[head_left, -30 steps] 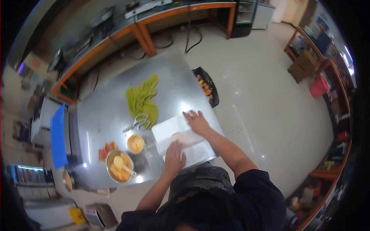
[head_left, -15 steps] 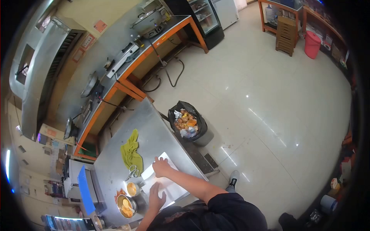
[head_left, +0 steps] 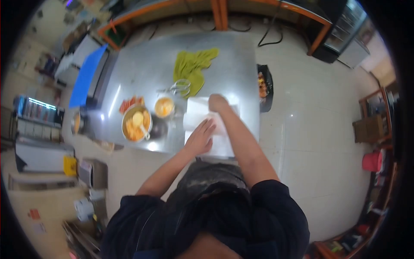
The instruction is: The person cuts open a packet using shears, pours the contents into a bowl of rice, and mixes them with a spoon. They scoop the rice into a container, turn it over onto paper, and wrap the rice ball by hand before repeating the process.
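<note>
A white sheet or board lies near the front edge of the steel table, with a pale flat piece on it. My left hand rests on the white surface, fingers stretched out and side by side. Farther up, my right hand is closed at the sheet's upper part; what it grips, if anything, is hidden. To the left stand a metal bowl of orange food with a spoon in it and a small bowl with orange contents. Scissors lie beside a crumpled green cloth.
Reddish pieces lie behind the metal bowl. A blue panel stands at the table's left end. Past the right edge is a black-lined bin. Orange-framed counters run along the far side.
The view has turned and now looks down on the table. My left hand now lies flatter on the white surface; my right hand remains closed at its far part.
</note>
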`<action>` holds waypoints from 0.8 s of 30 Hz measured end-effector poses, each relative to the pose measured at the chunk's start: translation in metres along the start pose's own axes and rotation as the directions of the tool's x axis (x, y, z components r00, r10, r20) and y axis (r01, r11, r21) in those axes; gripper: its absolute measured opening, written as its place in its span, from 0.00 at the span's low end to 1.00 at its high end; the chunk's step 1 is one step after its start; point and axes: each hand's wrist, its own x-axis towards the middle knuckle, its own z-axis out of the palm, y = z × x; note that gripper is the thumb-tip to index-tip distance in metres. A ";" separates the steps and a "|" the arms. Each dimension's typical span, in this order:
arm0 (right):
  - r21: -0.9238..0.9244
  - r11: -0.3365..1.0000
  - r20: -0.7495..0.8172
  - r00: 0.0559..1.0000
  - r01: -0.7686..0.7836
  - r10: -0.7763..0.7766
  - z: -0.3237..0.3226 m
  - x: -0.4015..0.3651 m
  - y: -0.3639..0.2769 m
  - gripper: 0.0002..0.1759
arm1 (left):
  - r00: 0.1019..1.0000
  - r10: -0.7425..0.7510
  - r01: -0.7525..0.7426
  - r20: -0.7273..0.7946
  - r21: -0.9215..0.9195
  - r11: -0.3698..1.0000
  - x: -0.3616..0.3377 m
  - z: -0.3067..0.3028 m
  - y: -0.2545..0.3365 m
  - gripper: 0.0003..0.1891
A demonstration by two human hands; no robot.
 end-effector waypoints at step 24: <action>-0.335 0.836 -0.214 0.829 0.435 -0.517 0.024 -0.172 -0.014 0.29 | 0.972 0.021 -0.022 -0.236 -0.002 1.000 -0.014 -0.008 -0.030 0.22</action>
